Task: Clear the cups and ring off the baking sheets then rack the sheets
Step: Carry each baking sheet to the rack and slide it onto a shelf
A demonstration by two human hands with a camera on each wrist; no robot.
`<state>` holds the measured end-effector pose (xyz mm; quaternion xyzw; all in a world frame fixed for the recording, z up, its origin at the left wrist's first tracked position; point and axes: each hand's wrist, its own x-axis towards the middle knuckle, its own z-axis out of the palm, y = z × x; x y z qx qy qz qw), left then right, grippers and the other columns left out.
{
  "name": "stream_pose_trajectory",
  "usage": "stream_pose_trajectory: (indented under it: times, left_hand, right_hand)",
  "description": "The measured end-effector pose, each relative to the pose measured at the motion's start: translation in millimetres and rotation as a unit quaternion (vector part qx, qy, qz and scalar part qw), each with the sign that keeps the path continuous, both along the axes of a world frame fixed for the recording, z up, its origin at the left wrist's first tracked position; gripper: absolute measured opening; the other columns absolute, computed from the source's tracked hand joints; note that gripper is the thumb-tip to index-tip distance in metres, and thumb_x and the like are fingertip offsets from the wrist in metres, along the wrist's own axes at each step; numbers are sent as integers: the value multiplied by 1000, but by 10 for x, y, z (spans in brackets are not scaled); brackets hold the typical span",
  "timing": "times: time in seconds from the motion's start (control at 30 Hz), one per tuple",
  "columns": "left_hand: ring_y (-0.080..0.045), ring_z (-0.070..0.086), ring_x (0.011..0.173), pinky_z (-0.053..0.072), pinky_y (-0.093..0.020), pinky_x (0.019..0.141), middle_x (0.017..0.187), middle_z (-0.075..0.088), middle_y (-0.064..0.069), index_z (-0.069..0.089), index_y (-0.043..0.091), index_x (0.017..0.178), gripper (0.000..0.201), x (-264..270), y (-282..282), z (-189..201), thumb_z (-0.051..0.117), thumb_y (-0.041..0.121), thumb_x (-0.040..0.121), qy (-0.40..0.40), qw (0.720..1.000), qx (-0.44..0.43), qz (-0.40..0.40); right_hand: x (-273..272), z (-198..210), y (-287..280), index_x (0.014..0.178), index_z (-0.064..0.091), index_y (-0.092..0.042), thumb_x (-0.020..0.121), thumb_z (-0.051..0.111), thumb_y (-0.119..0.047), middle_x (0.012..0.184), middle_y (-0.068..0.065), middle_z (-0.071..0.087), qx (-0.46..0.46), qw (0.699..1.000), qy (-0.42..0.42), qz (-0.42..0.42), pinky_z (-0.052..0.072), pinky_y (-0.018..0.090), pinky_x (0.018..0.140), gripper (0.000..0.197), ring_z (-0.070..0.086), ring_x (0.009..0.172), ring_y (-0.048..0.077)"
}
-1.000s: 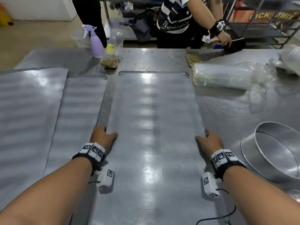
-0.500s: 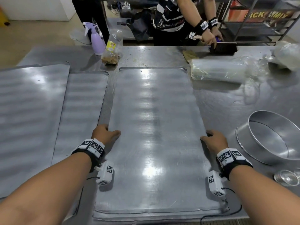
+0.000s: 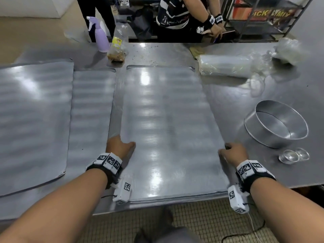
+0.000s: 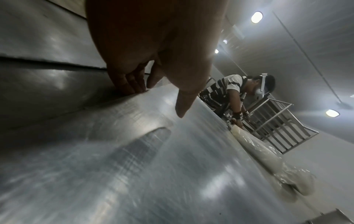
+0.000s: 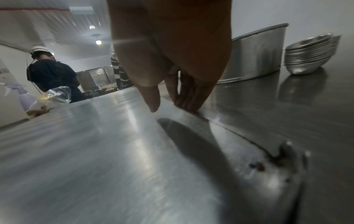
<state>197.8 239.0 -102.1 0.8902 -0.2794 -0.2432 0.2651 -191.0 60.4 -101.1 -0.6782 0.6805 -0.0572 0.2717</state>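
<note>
A long bare baking sheet [image 3: 164, 128] lies lengthwise on the steel table, its near end at the table's front edge. My left hand [image 3: 119, 148] grips its left long edge and my right hand [image 3: 233, 153] grips its right long edge. In the left wrist view my left hand [image 4: 155, 91] has its fingers tucked down at the rim of the sheet [image 4: 153, 166], thumb over the top. My right hand [image 5: 170, 103] holds the sheet [image 5: 95, 151] the same way. The metal ring [image 3: 277, 123] and stacked small cups [image 3: 292, 156] stand on the table to the right.
Two more sheets [image 3: 35, 120] [image 3: 91, 111] lie overlapping at the left. A purple spray bottle [image 3: 100, 35], a food bag [image 3: 117, 50] and a plastic-wrapped roll [image 3: 228, 65] sit along the far side. Another person [image 3: 177, 18] works across the table by a metal rack [image 3: 263, 18].
The sheet has slid toward me with both hands on its edges; its near end now reaches the table's front edge. The person opposite brought both hands together.
</note>
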Motion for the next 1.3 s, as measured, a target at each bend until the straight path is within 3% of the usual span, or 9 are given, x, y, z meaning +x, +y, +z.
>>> stream_pose_trajectory:
  times: [0.07,0.17,0.2,0.37,0.5,0.7,1.03,1.17,1.3]
  left_hand:
    - [-31,57,105,46,-33,81,122,60,-21,56,-2,122,67,-8,28,14,80,44,78,-6,999,12,-32]
    - [-38,33,139,37,-46,111,154,33,-18,32,13,152,95,-159,149,35,75,55,79,-46,990,73,-113]
    - [-37,27,142,34,-48,114,156,28,-15,29,18,154,94,-260,219,43,72,56,81,-64,985,79,-139]
    - [-19,48,120,40,-45,105,132,52,4,58,31,128,75,-736,603,126,60,80,72,-96,932,88,-337]
    - [-10,48,104,42,-33,98,112,52,15,59,38,109,82,-1110,839,99,60,93,48,-59,911,113,-393]
    - [-6,53,86,42,-20,74,90,55,16,59,38,88,22,-1529,1132,-160,77,48,80,-57,955,25,-292]
    - [-8,59,81,48,-26,72,83,61,14,64,32,78,25,-1882,1275,-75,85,44,73,-52,974,34,-219]
    - [-5,64,78,47,-19,68,87,69,9,70,28,104,51,-1865,1335,67,84,59,66,-1,982,55,-179]
    - [-24,62,109,51,-36,92,131,60,-9,50,21,142,78,-1654,1429,48,72,61,79,-83,993,69,-53]
  right_hand:
    - [12,99,98,64,57,-18,71,71,-36,66,-2,60,7,1000,-16,22,40,30,59,24,61,78,28]
    - [41,113,313,126,65,-13,83,76,-36,131,8,63,18,997,-23,73,44,35,101,50,58,122,29]
    - [69,109,421,130,63,-15,84,75,-38,137,7,58,-2,995,-11,100,41,36,106,53,55,125,27]
    - [101,75,938,104,63,-33,70,66,-75,104,-15,55,7,952,41,303,45,23,82,54,53,97,8]
    - [-29,15,1082,107,58,-37,51,57,-95,103,-20,51,-13,922,45,385,44,20,84,80,46,96,2]
    - [-303,-97,1208,89,57,-35,80,71,-60,84,-15,55,-41,910,4,412,41,18,69,29,49,82,3]
    - [-524,-24,1246,78,64,-28,77,75,-58,78,-11,64,-13,916,-9,400,51,25,69,32,58,74,4]
    - [-627,54,1126,94,67,-29,77,69,-68,86,-11,70,22,934,-43,354,51,24,71,43,64,78,6]
    - [-797,-30,850,125,59,-23,84,63,-66,123,4,64,-65,973,3,221,49,38,92,60,59,112,25]
